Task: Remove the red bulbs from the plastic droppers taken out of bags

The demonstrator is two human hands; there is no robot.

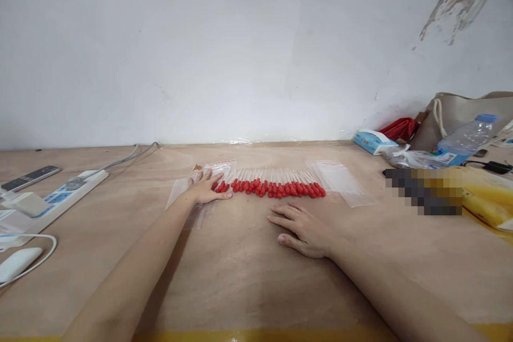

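A row of red-ended pieces with thin whitish stems (276, 188) lies across the middle of the table, red ends toward me. Their exact kind is too small to make out. At the row's left end my left hand (204, 189) rests with fingers spread, over clear plastic bags (176, 192) and beside a few of the red ends. My right hand (306, 230) lies on the tabletop in front of the row, fingers apart and nothing in it. Another clear plastic bag (344, 184) lies flat at the row's right end.
On the left are a power strip (76, 192) with plugs and cables, a remote control (32, 177) and a white rounded device (20, 264). To the right stand a tissue pack (374, 141), a plastic bottle (467, 139) and a yellow package (487, 200). A wall (240, 53) closes off the back.
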